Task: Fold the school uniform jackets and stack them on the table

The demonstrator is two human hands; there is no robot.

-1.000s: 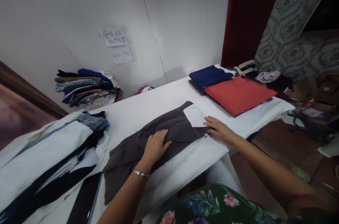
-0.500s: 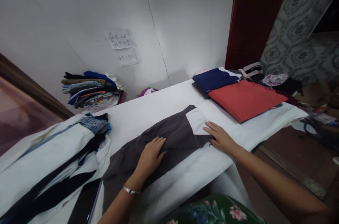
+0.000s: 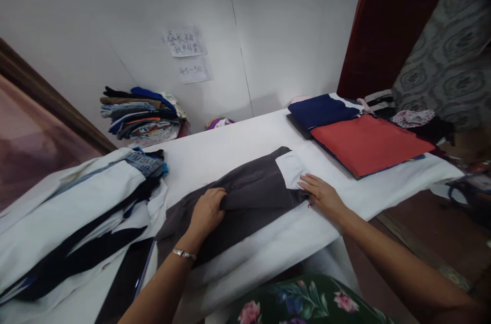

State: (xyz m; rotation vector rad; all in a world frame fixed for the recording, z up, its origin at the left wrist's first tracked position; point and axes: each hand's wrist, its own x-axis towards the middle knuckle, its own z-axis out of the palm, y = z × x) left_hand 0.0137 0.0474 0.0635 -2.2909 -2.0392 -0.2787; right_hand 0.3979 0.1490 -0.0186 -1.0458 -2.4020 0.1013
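A dark grey garment [image 3: 253,186] with a white panel [image 3: 291,169] near its right end lies lengthwise on the white-covered table. My left hand [image 3: 207,212], wearing a bracelet, has its fingers curled onto the grey cloth around the middle, gripping a fold there. My right hand [image 3: 321,195] rests at the garment's right end, fingers outstretched over the edge of the white panel. The left end of the garment is partly covered by my left forearm.
Unfolded clothes [image 3: 76,216] are heaped on the left. A folded stack [image 3: 141,115] stands by the wall. At the back right lie a red folded garment [image 3: 372,145] and a navy one [image 3: 322,111]. The table edge [image 3: 268,268] runs close to my body.
My left hand has drawn back a little to the left, its fingers now curled into the grey cloth, which looks smoother. My right hand stays at the right end. The view has shifted slightly.
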